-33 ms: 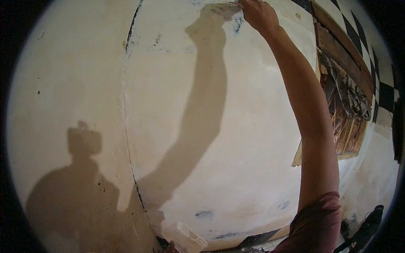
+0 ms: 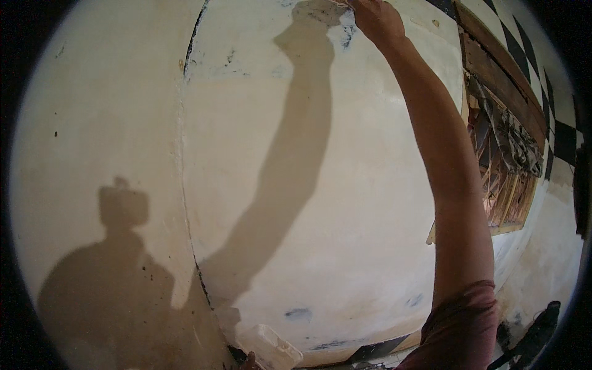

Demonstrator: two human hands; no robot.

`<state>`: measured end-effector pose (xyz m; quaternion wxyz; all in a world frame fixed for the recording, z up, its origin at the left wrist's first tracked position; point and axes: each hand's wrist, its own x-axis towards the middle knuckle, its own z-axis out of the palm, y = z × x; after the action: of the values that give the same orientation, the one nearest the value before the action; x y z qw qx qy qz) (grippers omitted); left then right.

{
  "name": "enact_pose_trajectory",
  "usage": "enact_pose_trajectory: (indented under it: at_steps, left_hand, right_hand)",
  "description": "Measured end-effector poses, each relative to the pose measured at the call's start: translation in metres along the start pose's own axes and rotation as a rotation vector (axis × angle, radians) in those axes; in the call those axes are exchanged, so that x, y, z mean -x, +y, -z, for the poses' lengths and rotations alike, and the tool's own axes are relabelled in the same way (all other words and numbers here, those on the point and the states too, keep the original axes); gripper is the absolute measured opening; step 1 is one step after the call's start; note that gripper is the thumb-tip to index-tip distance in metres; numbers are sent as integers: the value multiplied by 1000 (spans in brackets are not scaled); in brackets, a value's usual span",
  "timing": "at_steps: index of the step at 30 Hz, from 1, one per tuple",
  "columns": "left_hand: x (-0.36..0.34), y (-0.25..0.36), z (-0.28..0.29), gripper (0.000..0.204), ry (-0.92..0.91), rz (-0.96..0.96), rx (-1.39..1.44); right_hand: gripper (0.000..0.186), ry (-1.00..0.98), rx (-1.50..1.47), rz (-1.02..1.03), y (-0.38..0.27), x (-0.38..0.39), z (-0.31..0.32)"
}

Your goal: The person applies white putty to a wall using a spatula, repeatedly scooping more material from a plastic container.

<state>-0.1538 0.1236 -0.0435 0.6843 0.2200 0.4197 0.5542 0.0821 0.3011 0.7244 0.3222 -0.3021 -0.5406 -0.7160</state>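
My right hand (image 2: pixel 377 23) is raised to the top edge of the view, at the pale wall (image 2: pixel 382 154). Its fingers are closed around something thin that the picture's edge mostly cuts off, so its kind does not show. At the bottom, a whitish see-through plastic container (image 2: pixel 271 346) is tilted close to the wall. Only the fingertips of my left hand (image 2: pixel 250 361) show, pressed at the container's side; the rest of that hand is out of view. Dark bluish patches mark the wall near my right hand.
A dark crack (image 2: pixel 200 283) runs down the wall at left of centre. To the right is a wooden-framed window opening (image 2: pixel 509 197) with a bunched dark cloth (image 2: pixel 512 132). A dark object (image 2: pixel 542 327) stands at the lower right. My shadow falls across the wall.
My right hand and forearm have shifted slightly left and up, and the arm's shadow has moved with them. My left hand and the container look unmoved.
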Motion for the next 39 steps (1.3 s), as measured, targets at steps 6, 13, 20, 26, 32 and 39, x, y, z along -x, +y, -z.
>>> enact_pose_trajectory:
  at_steps: [6,13,20,26,32,39]
  left_hand:
    - [3,4,12,34,40,-32,-2]
    - [4,11,8,34,13,-36,5]
    - [5,14,7,34,27,-33,5]
    - [6,11,6,33,43,-32,-1]
    - [4,5,7,33,28,-19,8]
    - [8,11,16,33,53,-36,-3]
  right_hand:
    - [16,-366,-16,37,-48,61,-6]
    - [25,-337,37,-80,-28,81,63]
    - [11,-84,98,-211,27,16,32]
    - [13,-90,167,-88,34,-8,-9]
    - [18,-152,222,28,40,10,-64]
    - [44,-407,367,337,-85,154,48]
